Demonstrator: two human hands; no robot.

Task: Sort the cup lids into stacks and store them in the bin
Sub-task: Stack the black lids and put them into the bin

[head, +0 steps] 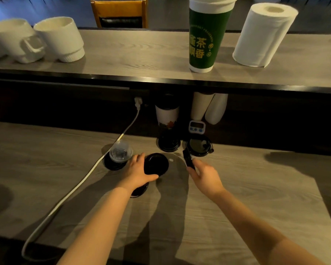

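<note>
A black lid (157, 163) is tipped up near the middle of the bench (256, 188). The left hand (138, 173) curls round its edge, likely to carry it to a pile that matches. The right hand (204, 176) pinches a second black lid (188, 159) held on its side. More lids sit close by, sorted by kind: a low pile (140, 190) under the left wrist, a clear dome lid (120, 153) and a back pile (168, 145). No bin shows.

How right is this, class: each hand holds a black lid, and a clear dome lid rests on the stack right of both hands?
Not quite. The head view shows the clear dome lid on the black lid stack left of both hands. The left hand does grip a black lid, and the right hand pinches a second black lid.
</note>
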